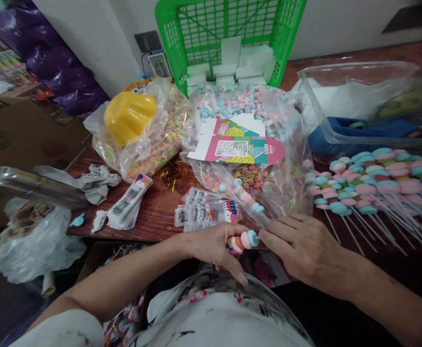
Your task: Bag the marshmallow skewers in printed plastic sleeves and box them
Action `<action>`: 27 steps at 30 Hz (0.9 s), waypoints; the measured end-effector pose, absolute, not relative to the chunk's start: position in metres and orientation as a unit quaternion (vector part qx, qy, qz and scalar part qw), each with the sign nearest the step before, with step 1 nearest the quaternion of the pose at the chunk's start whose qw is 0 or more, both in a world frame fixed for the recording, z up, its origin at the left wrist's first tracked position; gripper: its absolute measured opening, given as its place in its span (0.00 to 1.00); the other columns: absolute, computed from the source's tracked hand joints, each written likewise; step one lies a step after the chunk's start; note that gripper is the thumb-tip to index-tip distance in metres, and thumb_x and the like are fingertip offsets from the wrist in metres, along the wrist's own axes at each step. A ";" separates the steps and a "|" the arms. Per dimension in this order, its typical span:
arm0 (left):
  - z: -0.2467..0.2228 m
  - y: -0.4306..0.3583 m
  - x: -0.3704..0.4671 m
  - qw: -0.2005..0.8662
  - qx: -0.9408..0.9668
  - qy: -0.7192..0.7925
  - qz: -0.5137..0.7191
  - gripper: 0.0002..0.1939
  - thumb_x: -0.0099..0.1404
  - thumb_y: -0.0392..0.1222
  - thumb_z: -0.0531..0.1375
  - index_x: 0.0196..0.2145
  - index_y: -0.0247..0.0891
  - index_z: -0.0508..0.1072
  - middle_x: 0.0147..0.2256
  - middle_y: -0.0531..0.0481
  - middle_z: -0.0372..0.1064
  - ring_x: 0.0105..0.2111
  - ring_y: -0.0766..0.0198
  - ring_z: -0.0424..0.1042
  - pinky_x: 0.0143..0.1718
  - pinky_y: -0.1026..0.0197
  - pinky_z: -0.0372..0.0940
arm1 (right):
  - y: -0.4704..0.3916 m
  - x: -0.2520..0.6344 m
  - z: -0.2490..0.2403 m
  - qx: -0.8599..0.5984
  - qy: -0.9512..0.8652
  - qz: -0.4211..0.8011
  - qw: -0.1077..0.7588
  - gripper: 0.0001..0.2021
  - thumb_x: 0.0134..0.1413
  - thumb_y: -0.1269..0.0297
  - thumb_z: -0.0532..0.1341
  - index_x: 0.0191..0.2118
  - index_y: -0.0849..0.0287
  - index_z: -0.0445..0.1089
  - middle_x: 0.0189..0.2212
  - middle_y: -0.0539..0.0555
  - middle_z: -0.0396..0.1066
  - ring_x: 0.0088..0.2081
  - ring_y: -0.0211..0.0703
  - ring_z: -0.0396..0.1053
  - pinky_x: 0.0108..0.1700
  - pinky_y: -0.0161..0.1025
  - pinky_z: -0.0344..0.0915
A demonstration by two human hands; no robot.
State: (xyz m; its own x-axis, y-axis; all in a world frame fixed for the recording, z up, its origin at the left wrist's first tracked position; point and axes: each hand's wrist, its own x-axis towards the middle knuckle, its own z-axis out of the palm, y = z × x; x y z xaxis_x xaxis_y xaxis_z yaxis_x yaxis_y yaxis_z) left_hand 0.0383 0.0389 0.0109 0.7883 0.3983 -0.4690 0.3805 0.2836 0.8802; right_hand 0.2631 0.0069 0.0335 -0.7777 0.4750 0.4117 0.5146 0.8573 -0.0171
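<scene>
Near the table's front edge, my left hand (218,248) is wrapped round a candy skewer (245,239) of pink, blue and orange pieces. The fingers of my right hand (299,248) are pinched at the skewer's blue end; what they grip is too small to make out. Just above my hands, another candy skewer (245,196) lies on a clear bag. Printed clear wrappers (205,214) are fanned out above my left hand. Many finished-looking candy skewers (384,178) are piled at the right, their white sticks pointing towards the front.
Bags of ring candies (167,137) and pink-blue candies (229,101) fill the middle, with printed cards (240,149) on top. Behind stands a green basket (225,19). A clear bin (355,72) is at right. A stack of labels (127,205) and a metal object (33,185) lie left.
</scene>
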 end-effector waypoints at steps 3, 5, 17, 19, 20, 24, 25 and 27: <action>0.014 0.041 0.036 0.657 0.680 0.315 0.083 0.34 0.40 0.45 0.73 0.46 0.39 0.70 0.38 0.54 0.68 0.38 0.62 0.68 0.43 0.60 0.64 | 0.008 0.265 0.037 -0.303 -0.930 -0.047 0.201 0.12 0.58 0.77 0.49 0.37 0.62 0.68 0.26 0.52 0.66 0.28 0.41 0.62 0.32 0.41 0.54; 0.015 0.040 0.032 0.619 0.707 0.324 0.113 0.39 0.42 0.43 0.72 0.53 0.41 0.67 0.45 0.52 0.68 0.44 0.58 0.66 0.49 0.58 0.61 | 0.010 0.269 0.042 -0.318 -0.920 -0.067 0.222 0.12 0.58 0.77 0.48 0.37 0.62 0.68 0.26 0.52 0.66 0.28 0.41 0.63 0.32 0.41 0.53; 0.003 0.036 0.036 0.621 0.723 0.283 0.107 0.39 0.44 0.38 0.70 0.55 0.40 0.65 0.46 0.50 0.69 0.46 0.56 0.67 0.50 0.57 0.60 | 0.004 0.245 0.040 -0.312 -0.941 -0.031 0.128 0.08 0.52 0.77 0.54 0.35 0.59 0.66 0.29 0.52 0.68 0.29 0.42 0.63 0.35 0.42 0.54; 0.005 0.038 0.036 0.631 0.717 0.271 0.123 0.42 0.42 0.36 0.71 0.56 0.40 0.64 0.48 0.48 0.68 0.48 0.55 0.66 0.52 0.56 0.59 | 0.005 0.244 0.043 -0.300 -0.943 -0.024 0.142 0.09 0.52 0.78 0.53 0.34 0.60 0.66 0.29 0.53 0.68 0.29 0.42 0.62 0.35 0.42 0.54; 0.007 0.039 0.034 0.637 0.709 0.272 0.132 0.43 0.42 0.36 0.71 0.56 0.40 0.64 0.48 0.48 0.67 0.48 0.55 0.65 0.52 0.56 0.59 | 0.006 0.245 0.045 -0.295 -0.942 -0.022 0.158 0.10 0.53 0.79 0.51 0.34 0.60 0.66 0.29 0.53 0.68 0.29 0.42 0.62 0.35 0.42 0.55; 0.012 0.040 0.022 0.686 0.650 0.303 0.122 0.43 0.40 0.38 0.72 0.55 0.40 0.64 0.41 0.53 0.69 0.40 0.61 0.68 0.44 0.61 0.64 | 0.015 0.258 0.055 -0.284 -0.931 -0.025 0.227 0.13 0.55 0.79 0.48 0.35 0.61 0.67 0.30 0.55 0.67 0.31 0.43 0.62 0.35 0.42 0.57; 0.012 0.040 0.020 0.698 0.637 0.311 0.104 0.39 0.40 0.40 0.73 0.52 0.39 0.67 0.36 0.55 0.69 0.36 0.63 0.68 0.39 0.63 0.64 | 0.017 0.259 0.055 -0.280 -0.930 -0.025 0.236 0.13 0.56 0.79 0.47 0.36 0.62 0.67 0.30 0.55 0.68 0.32 0.43 0.62 0.36 0.42 0.57; 0.010 0.038 0.019 0.713 0.620 0.322 0.069 0.30 0.39 0.43 0.73 0.41 0.36 0.72 0.27 0.59 0.65 0.27 0.67 0.66 0.30 0.66 0.63 | 0.017 0.255 0.053 -0.268 -0.935 -0.014 0.233 0.13 0.56 0.78 0.48 0.36 0.62 0.68 0.30 0.55 0.67 0.32 0.42 0.62 0.36 0.42 0.58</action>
